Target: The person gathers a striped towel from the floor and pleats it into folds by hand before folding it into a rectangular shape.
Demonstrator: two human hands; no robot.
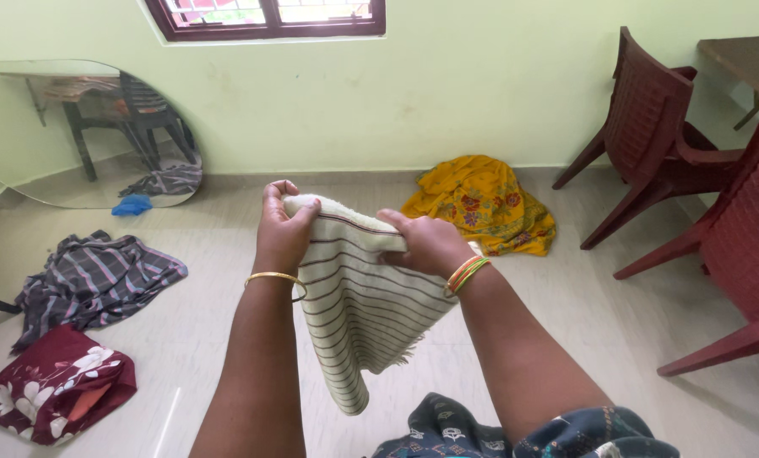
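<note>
1. Leaning against the pale green wall at far left: large rounded mirror (74, 127), reflecting a table and chair.
2. Standing at right on the tiled floor (566, 314): two dark red plastic chairs (659, 140).
3. Lying crumpled by the wall: yellow flowered cloth (485, 203); at left, grey striped cloth (91, 280) and maroon flowered cloth (53, 386).
4. Hanging mid-air at centre, between both hands: cream striped towel (358, 314), top edge bunched, lower end drooping to a point.
5. Closed around the towel's upper left corner: left hand (283, 227), fingers curled over the fold.
6. Clamped on the top edge just beside it: right hand (426, 242), thumb pressing down.
</note>
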